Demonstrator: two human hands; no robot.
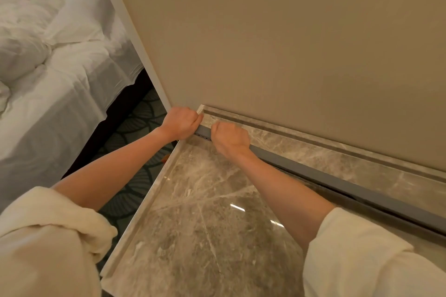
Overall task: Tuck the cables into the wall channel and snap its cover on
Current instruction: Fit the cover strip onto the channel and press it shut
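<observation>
Your left hand (181, 123) and right hand (230, 138), both curled into fists and set just apart, bear on the far-left end of the grey channel cover (337, 177). The cover runs along the junction of the marble countertop (193, 212) and the low marble upstand (313, 149) beneath the beige wall (289, 43). The left fist sits at the counter's corner, probably to steady the end while the right knuckles press downward. Whether either hand actually grips the strip cannot be told; fingers are folded under. No cables are visible, so they are likely tucked already. A dark gap shows below the cover farther right, suggesting that stretch is not yet snapped home. A bed (60, 55) lies beyond the counter edge.
</observation>
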